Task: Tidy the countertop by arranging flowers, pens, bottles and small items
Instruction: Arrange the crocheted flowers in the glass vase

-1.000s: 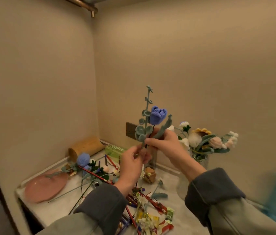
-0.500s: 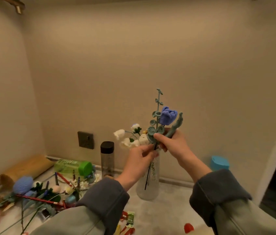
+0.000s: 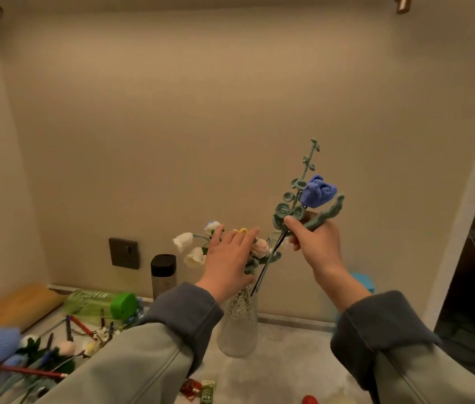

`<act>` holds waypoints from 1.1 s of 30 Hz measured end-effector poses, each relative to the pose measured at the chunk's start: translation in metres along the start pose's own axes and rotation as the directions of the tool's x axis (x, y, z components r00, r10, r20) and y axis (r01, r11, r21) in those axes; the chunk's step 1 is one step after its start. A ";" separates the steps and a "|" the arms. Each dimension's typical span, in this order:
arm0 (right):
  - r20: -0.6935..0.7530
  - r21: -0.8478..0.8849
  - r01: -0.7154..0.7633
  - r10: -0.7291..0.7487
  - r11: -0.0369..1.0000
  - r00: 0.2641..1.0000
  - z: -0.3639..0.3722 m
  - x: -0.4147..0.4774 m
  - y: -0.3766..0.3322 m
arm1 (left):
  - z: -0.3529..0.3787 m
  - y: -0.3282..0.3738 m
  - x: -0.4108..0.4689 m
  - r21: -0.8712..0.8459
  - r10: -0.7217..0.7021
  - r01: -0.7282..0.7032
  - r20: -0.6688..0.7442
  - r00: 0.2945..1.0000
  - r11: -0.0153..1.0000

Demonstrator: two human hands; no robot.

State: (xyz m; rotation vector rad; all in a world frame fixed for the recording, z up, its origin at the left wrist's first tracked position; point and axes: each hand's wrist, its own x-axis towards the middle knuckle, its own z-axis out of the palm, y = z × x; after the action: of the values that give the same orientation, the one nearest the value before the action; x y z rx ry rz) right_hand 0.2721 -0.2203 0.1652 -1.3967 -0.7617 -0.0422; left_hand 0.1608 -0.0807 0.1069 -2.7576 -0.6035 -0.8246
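My right hand (image 3: 316, 246) grips a blue crochet flower (image 3: 317, 191) together with a green eucalyptus sprig (image 3: 294, 204), held up and tilted right; their dark stems slant down to the mouth of a clear glass vase (image 3: 239, 328). My left hand (image 3: 230, 258) is spread open with its fingers among the white, pink and yellow flowers (image 3: 192, 255) standing in that vase, pushing them leftward. More crochet flowers (image 3: 0, 345) and several pens and pencils (image 3: 78, 326) lie scattered on the counter at the lower left.
A green bottle (image 3: 99, 303) lies on its side by the back wall, a dark-capped bottle (image 3: 163, 277) stands next to it, and a wooden roll (image 3: 11, 307) sits at left. A blue box (image 3: 363, 281) is behind my right wrist. Small wrappers (image 3: 201, 389) lie near the front.
My left hand has let go of the stems and opened onto the vase flowers. My right hand has carried the blue flower and sprig up to the right. The view has swung right.
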 end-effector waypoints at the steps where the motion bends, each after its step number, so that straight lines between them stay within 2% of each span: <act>1: -0.015 0.012 0.006 -0.006 1.000 1.000 0.001 0.001 0.000 | 0.000 0.000 0.003 0.000 -0.020 0.020 0.010 1.000 1.000; 5: -0.075 0.030 0.030 -0.028 0.999 0.997 0.006 0.008 -0.003 | -0.006 -0.009 0.014 -0.039 -0.024 0.023 -0.040 0.999 0.999; 11: -0.094 0.030 0.055 -0.052 0.998 0.994 0.015 0.016 -0.008 | -0.021 -0.018 0.024 -0.285 -0.051 0.007 -0.147 0.988 0.959; 18: -0.083 -0.016 0.063 -0.064 0.998 0.994 0.033 0.012 -0.001 | -0.029 -0.023 0.024 -0.304 -0.081 0.032 -0.148 0.986 0.952; 22: -0.046 -0.029 0.040 -0.041 0.999 0.998 0.046 0.009 0.006 | -0.032 -0.024 0.024 -0.312 -0.106 0.049 -0.169 0.980 0.949; 25: -0.020 0.022 -0.009 0.010 1.000 1.000 0.055 0.007 0.015 | -0.032 -0.025 0.022 -0.323 -0.128 0.067 -0.173 0.976 0.944; 28: 0.019 -0.051 -0.022 0.023 0.998 1.000 0.061 0.007 0.024 | -0.030 -0.026 0.021 -0.334 -0.160 0.097 -0.167 0.973 0.938; 33: 0.171 -0.170 -0.080 0.109 0.982 0.979 0.066 0.006 0.041 | -0.025 -0.030 0.017 -0.347 -0.197 0.133 -0.157 0.968 0.928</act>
State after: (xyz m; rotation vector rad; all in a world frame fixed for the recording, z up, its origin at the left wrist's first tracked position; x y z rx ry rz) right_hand 0.2650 -0.1502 0.1310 -1.6067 -0.8552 0.0998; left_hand 0.1486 -0.0559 0.1397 -2.9000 -0.7260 -1.3248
